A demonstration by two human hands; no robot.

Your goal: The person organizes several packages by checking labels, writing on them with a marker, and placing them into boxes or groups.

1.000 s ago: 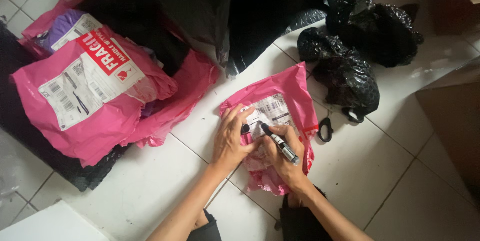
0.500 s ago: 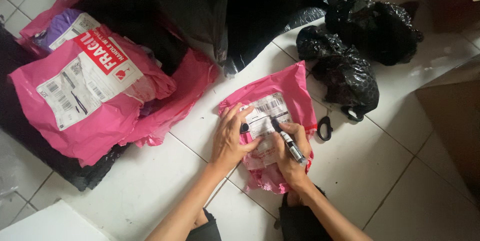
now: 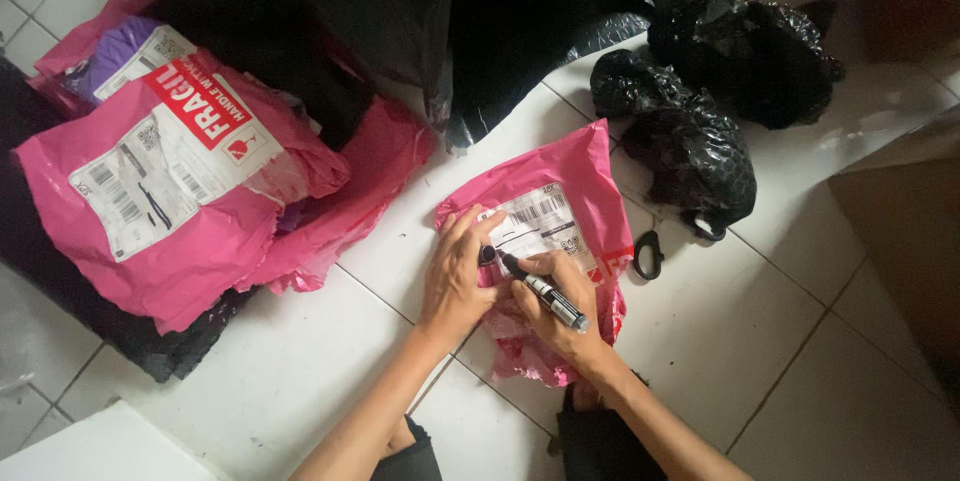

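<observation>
Black marker point(image 3: 543, 290) tip has slid left across the white label point(image 3: 535, 223).

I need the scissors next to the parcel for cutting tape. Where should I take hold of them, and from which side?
Only the black handle loops of the scissors show, on the white tiles just right of the pink parcel; the rest seems tucked under the black bag. Judging by that, grip the loops from above on the open tile side.
</observation>
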